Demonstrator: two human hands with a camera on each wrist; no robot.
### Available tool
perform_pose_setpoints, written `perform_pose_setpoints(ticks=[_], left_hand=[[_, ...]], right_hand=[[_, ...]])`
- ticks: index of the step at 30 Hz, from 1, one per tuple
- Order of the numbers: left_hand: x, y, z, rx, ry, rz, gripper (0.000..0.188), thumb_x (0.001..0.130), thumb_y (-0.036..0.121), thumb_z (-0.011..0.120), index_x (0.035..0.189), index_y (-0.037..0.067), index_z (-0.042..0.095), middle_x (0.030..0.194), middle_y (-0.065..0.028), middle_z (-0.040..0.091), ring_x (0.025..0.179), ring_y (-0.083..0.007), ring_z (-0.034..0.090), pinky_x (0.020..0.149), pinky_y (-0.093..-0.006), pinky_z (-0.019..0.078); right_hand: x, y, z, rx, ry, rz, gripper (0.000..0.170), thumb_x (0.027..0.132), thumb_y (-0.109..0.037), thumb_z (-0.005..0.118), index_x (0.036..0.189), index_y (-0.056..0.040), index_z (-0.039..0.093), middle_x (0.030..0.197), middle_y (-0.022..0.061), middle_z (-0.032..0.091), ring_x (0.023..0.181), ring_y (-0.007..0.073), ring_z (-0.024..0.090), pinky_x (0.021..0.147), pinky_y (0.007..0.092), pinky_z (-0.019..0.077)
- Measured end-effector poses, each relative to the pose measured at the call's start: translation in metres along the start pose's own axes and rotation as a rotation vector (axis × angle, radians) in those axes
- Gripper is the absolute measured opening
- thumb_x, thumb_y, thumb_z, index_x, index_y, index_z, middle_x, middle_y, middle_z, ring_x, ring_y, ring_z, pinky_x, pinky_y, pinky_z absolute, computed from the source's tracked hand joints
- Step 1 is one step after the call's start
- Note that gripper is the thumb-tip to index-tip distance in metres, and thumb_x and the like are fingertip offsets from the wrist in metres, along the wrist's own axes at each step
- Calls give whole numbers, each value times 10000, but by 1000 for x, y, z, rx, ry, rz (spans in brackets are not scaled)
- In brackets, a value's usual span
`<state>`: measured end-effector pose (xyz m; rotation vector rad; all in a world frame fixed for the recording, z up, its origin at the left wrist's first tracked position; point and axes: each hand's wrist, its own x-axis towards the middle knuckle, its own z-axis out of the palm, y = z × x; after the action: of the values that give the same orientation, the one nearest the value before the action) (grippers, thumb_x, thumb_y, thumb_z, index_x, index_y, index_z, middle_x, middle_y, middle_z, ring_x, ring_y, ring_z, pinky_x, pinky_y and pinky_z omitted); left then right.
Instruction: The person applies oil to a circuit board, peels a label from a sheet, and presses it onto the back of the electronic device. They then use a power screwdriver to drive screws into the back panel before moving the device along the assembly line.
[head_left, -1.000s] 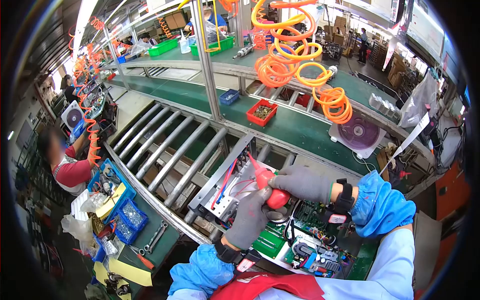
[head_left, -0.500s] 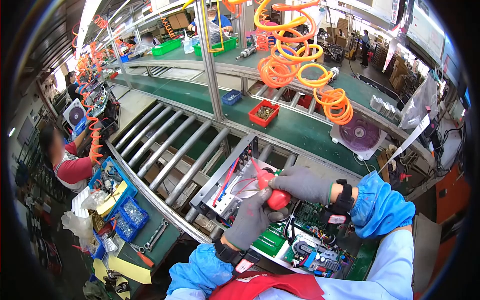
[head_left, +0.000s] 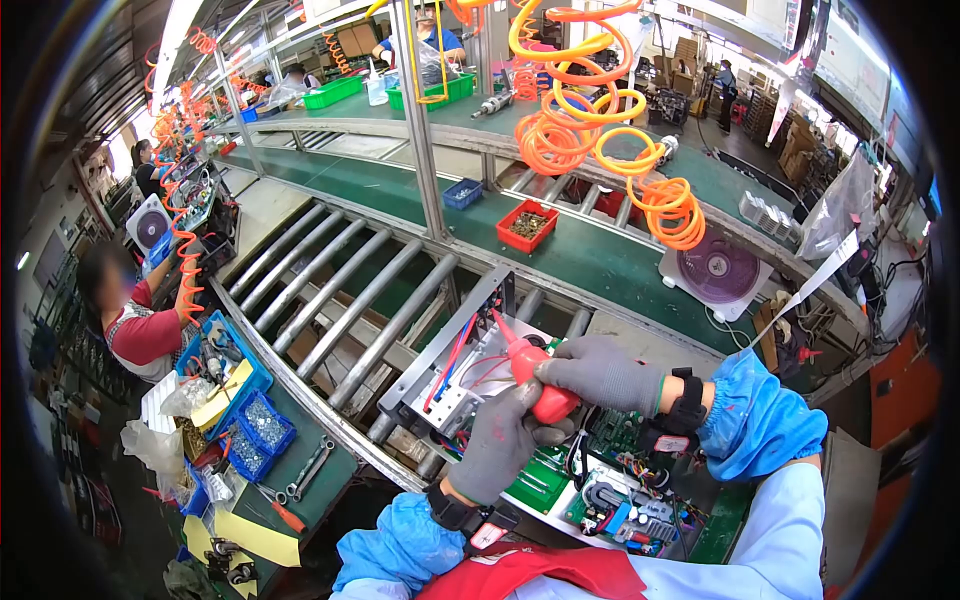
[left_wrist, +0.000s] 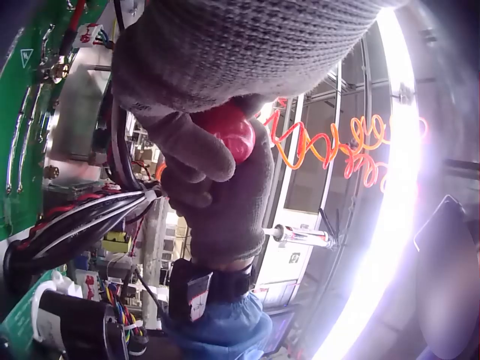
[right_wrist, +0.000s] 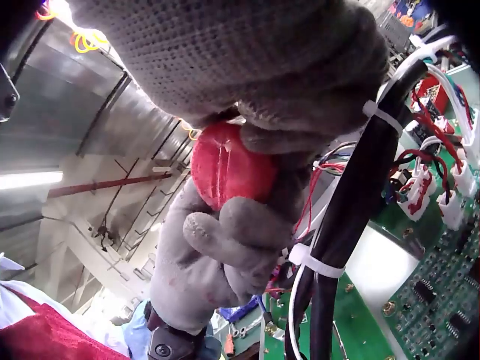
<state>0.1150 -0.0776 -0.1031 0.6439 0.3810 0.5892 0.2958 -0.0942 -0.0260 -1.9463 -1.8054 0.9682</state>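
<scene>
Both gloved hands hold a red squeeze bottle (head_left: 548,399) with a tapered nozzle. The nozzle points up and left into an open metal chassis (head_left: 455,385) with red and blue wires. My right hand (head_left: 607,374) grips the bottle from the right, its fingers bent round it. From below left, my left hand (head_left: 497,440) holds it with thumb and fingers. In the right wrist view the bottle's rounded red base (right_wrist: 229,166) shows between the two gloves. Green circuit boards (head_left: 540,480) with bundled black cables (right_wrist: 349,187) lie under the hands.
A roller conveyor (head_left: 350,290) runs to the left of the chassis. Beyond it, a red bin (head_left: 527,226) of small metal parts stands on the green bench. Coiled orange hoses (head_left: 570,130) hang overhead. At the left are blue trays (head_left: 262,440) of screws, wrenches and another person (head_left: 150,335).
The red bottle has shifted and tilted slightly, its nozzle tip moving a little up and left over the chassis. Both hands keep their hold, moving slightly with it.
</scene>
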Motion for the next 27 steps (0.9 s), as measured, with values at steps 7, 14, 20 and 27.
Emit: perform_pose_setpoints(ticks=[7, 14, 20, 27], left_hand=[[-6, -1, 5, -21, 14, 17, 421, 1014, 289, 491, 1284, -33, 519, 1152, -159, 654, 884, -211, 697, 732, -300, 589], [-17, 2, 10, 31, 3, -10, 431, 1023, 314, 454, 1268, -33, 529, 1159, -155, 654, 909, -198, 692, 747, -287, 575], [-20, 5, 14, 51, 39, 3, 418, 1024, 307, 456, 1243, -36, 552, 1147, -153, 660, 898, -197, 694, 748, -282, 578], [-21, 4, 9, 9, 59, -16, 415, 1021, 311, 475, 1248, -29, 547, 1153, -143, 655, 892, -191, 693, 750, -278, 581]], right_hand=[[4, 5, 3, -36, -19, -43, 550, 892, -489, 567, 1020, 34, 677, 902, 239, 674, 852, 344, 663, 776, 417, 504], [-8, -8, 0, -6, -60, 28, 576, 878, -511, 542, 1016, 32, 677, 964, 243, 673, 905, 372, 654, 809, 435, 502], [-5, -2, 5, -27, -31, -47, 573, 891, -501, 552, 1024, 44, 669, 986, 251, 666, 923, 376, 649, 818, 429, 499], [0, -2, 8, -59, -49, -92, 534, 899, -476, 566, 1057, 23, 671, 968, 253, 666, 907, 380, 650, 815, 427, 499]])
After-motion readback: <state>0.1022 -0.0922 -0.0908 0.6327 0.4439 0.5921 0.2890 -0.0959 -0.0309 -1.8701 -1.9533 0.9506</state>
